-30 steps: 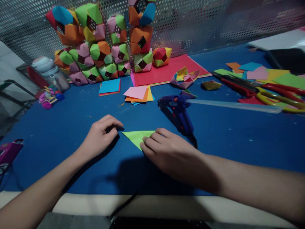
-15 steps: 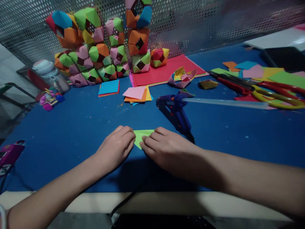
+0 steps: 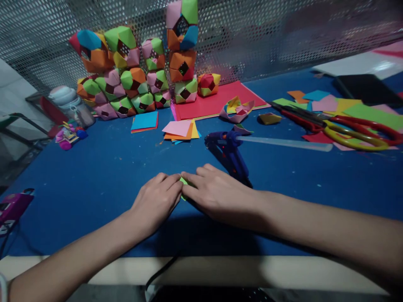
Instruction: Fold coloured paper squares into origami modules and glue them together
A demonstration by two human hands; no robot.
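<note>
"Where's the green paper (image 3: 183, 181)?"
"On the table (image 3: 103, 167), nearer the person than the glue gun (image 3: 239, 161) and left of it, mostly covered by fingers."
"And the hands?"
"The left hand (image 3: 155, 199) touches its left side, fingers close together. The right hand (image 3: 222, 195) touches its right side, just nearer the person than the glue gun. I can't tell whether either is pinching it."
"Anything else?"
"Pink-topped papers (image 3: 178, 128) left of the glue gun, scissors (image 3: 355, 134) to its right."
</note>
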